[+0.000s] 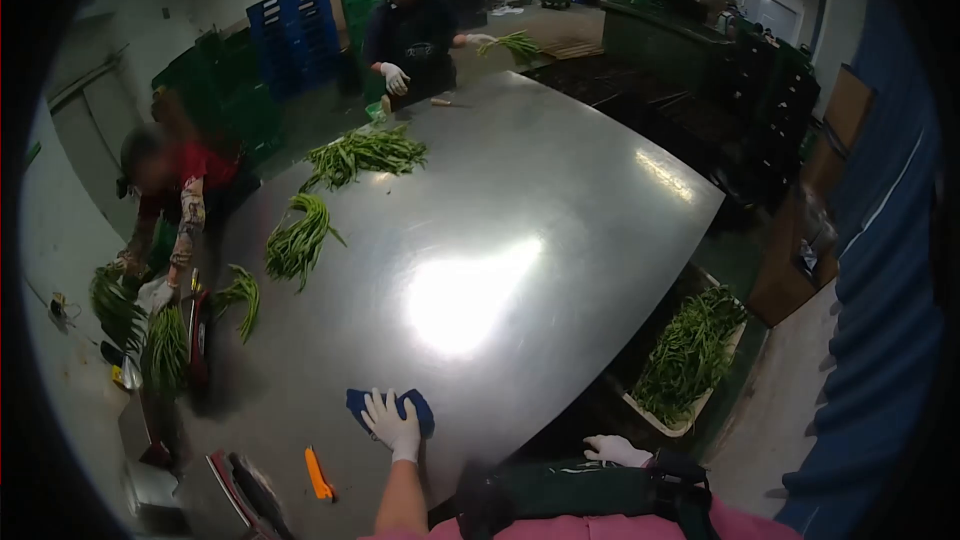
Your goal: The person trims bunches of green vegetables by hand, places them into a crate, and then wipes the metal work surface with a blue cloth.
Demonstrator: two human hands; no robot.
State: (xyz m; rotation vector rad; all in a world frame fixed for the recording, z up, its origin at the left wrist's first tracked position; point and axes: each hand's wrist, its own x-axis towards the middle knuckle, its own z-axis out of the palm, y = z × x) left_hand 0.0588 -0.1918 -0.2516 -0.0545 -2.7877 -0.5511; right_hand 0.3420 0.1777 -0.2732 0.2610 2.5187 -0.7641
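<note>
A blue cloth [420, 410] lies bunched on the metal table [560, 180] near its front edge. My left hand [393, 427], in a white glove, holds it against the surface with the fingers over it. Beyond the table edge, at the lower right, my right hand [615, 451] hangs gloved and empty, its fingers extended. An orange-handled tool [319, 473] lies left of my left hand. Farther back are bunches of long green vegetables, one large [367, 154] and one smaller [297, 240].
At the left, a person in red [200, 165] handles greens beside a red-edged device [198, 335]. Another person [412, 30] stands at the far edge, holding greens [516, 43]. A white crate of greens [681, 430] is below the right edge. Stacked crates [295, 35] stand behind.
</note>
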